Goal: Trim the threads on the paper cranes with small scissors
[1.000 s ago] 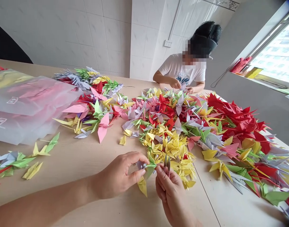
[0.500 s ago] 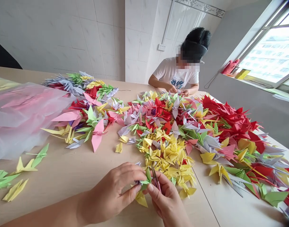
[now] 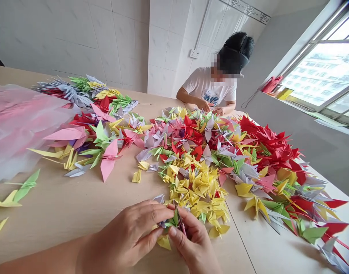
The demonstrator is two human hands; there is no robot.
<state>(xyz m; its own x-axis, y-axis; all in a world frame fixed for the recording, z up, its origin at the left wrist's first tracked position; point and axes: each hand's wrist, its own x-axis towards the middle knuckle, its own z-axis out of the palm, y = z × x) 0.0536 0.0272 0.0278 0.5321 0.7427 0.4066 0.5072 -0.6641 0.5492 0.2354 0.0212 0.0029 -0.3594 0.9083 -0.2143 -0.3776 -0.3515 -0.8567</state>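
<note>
My left hand [image 3: 131, 236] is closed in a pinch on a small green folded paper crane [image 3: 172, 220] just above the wooden table [image 3: 77, 205]. My right hand [image 3: 191, 243] meets it from the right, thumb and fingers pinched on a thin dark piece [image 3: 180, 222] standing up beside the crane; I cannot name that piece. A yellow folded piece [image 3: 164, 242] lies under both hands. Just beyond my fingers spreads a heap of small yellow cranes [image 3: 197, 186].
A wide pile of red, green, pink, lilac and yellow cranes [image 3: 234, 152] covers the table's middle and right. A translucent plastic bag [image 3: 17, 125] lies at the left. Loose cranes [image 3: 23, 186] dot the near left. Another person [image 3: 217, 87] works at the far side, under a window.
Both hands have dropped lower and closer together over the table, still holding the green crane. The view has shifted right, so the bag and loose cranes slid left.
</note>
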